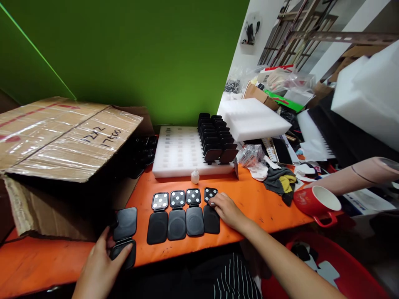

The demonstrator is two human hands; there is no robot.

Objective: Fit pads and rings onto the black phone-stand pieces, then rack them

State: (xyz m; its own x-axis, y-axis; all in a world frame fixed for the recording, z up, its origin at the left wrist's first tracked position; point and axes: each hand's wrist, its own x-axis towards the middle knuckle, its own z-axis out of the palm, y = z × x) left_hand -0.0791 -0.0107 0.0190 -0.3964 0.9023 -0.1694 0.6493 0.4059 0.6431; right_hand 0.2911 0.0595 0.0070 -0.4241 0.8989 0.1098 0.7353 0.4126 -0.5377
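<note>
My left hand [104, 259], at the front left of the orange table, is closed on a black hinged case [127, 220] opened into two square panels, its thumb across the lower panel. Four similar unfolded cases lie in a row; the leftmost case [157, 227] and its neighbours show white dots on their small upper panels and plain dark lower panels. My right hand [227, 209] has curled fingers on the upper panel of the rightmost case [211, 220], partly covering it. A small white dropper bottle [195, 176] stands behind the row.
At left, an open cardboard box [62, 141] holds dark pieces. A white foam block [181, 151] carries upright rows of black panels [218, 139]. To the right are a grey-and-yellow cloth [282, 182], a red mug [316, 203], a pink cylinder [361, 176] and a red basin [343, 257].
</note>
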